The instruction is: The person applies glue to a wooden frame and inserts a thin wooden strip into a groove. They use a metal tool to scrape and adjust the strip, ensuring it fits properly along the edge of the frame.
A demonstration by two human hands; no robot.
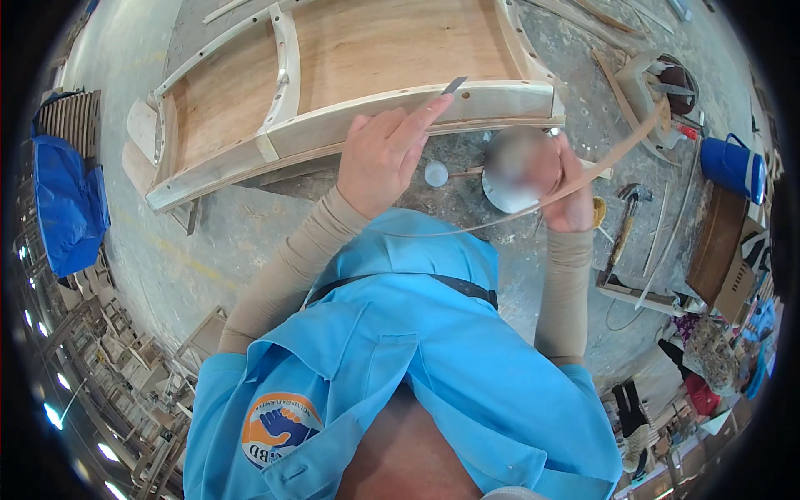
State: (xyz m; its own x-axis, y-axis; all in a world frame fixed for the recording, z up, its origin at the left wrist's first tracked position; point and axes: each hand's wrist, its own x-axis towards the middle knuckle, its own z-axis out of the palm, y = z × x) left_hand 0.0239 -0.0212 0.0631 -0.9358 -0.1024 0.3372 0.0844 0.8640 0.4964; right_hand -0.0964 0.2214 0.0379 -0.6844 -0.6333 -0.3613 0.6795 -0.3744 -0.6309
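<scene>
A curved wooden frame panel [408, 42] with a plywood face lies in front of me, its near rail dotted with small holes. My left hand [383, 154] is closed round a flat metal blade [454, 85], the index finger stretched along it and the tip over the near rail; the handle is hidden in the palm. Beside the panel's right corner, my right hand [571, 187] is closed on a long thin wood strip [621, 154], which bends up to the right and trails left towards my lap. Left of this hand, a rounded light-coloured thing [508, 196] is partly blurred.
A small white cup [436, 173] stands on the floor between my hands. To the right lie a hammer [625, 225], a blue jug [733, 167] and a power tool [673, 83]. A blue tarp [71, 200] covers something at the left.
</scene>
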